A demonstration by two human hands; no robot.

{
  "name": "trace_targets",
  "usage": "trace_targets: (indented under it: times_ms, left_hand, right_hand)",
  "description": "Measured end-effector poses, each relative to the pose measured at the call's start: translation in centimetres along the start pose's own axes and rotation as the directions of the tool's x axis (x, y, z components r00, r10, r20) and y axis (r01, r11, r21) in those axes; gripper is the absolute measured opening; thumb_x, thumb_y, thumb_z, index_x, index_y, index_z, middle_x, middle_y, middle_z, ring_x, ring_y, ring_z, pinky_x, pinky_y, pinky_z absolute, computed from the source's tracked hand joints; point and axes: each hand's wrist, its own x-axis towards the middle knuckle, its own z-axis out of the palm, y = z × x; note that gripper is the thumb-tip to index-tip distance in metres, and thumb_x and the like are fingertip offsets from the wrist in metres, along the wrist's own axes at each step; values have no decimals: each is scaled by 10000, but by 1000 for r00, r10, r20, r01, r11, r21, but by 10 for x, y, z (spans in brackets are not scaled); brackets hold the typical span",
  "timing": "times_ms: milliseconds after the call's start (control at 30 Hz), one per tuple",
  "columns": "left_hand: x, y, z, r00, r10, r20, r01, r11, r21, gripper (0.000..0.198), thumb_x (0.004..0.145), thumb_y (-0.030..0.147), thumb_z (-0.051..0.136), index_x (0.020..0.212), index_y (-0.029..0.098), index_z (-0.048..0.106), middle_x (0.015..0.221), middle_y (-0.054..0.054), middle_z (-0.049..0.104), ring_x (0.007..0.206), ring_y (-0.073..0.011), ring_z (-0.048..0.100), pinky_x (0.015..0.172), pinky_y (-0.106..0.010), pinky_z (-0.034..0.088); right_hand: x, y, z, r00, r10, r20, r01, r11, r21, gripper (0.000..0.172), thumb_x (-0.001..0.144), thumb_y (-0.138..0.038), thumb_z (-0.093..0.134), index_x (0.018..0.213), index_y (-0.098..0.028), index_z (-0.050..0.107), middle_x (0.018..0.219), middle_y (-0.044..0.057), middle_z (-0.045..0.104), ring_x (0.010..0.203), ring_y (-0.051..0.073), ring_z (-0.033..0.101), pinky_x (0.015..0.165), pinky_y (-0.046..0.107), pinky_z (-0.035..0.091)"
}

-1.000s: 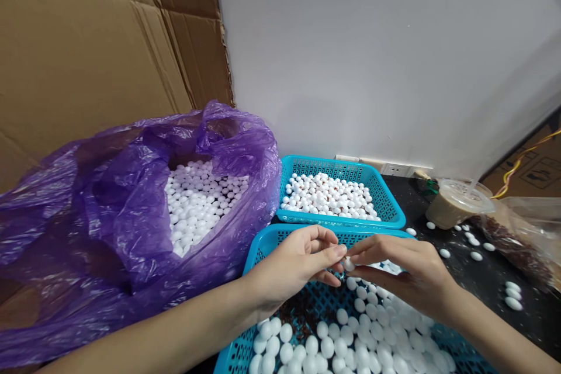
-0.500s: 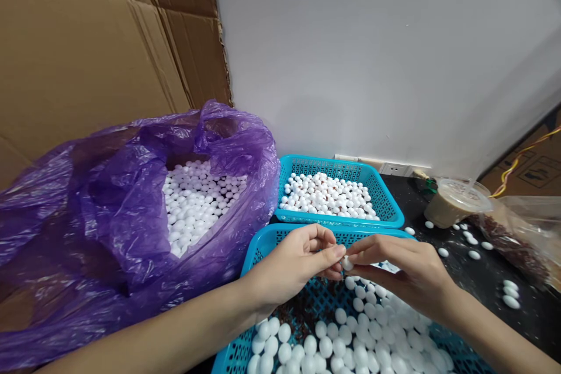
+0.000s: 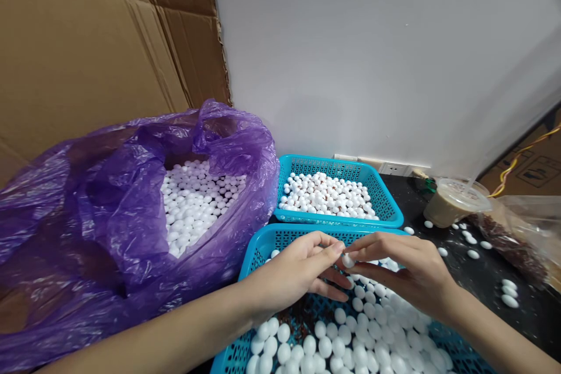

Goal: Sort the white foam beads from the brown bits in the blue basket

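We had both forearms angled in from the sides, hands nearly meeting over the near blue basket (image 3: 258, 245). Our R hand (image 3: 405, 260) pinched a white ball (image 3: 347, 260) btwn thumb & fingertips; our L hand (image 3: 302, 266) had thumb & index tips close beside it, other fingers apart, & we couldn't tell if those tips gripped anything. Below, the near basket held lots of loose white balls (image 3: 359, 356), w/ dark reddish bits (image 3: 302, 327) L of ctr. Just behind, the far blue basket (image 3: 333, 220) held more balls mixed w/ reddish bits. On our L, the purple bag (image 3: 123, 187) gaped open, balls inside.
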Motion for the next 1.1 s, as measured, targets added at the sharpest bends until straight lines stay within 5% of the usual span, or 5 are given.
trace_targets:
  times_ms: [300, 1100]
  left_hand:
    - [2, 0, 0, 984, 7, 180, 19, 990, -143, 339, 891, 398, 449, 890, 87, 584, 833, -113, 633, 778, -170, 626, 734, -305, 479]
    - [1, -1, 1, 984, 62, 168, -25, 977, -213, 305, 822, 402, 568, 785, 109, 489, 722, -40, 570, 677, -111, 572, 667, -256, 426]
  right_hand:
    - [2, -3, -1, 994, -78, -82, 74, 996, -48, 127, 813, -109, 613, 918, -179, 621, 825, 43, 711, 771, 132, 677, 655, 211, 569]
    - [3, -8, -1, 994, -89, -64, 86, 995, -58, 211, 787, -21, 607, 969, -124, 634, 866, 78, 694, 801, 137, 663, 691, 217, 566]
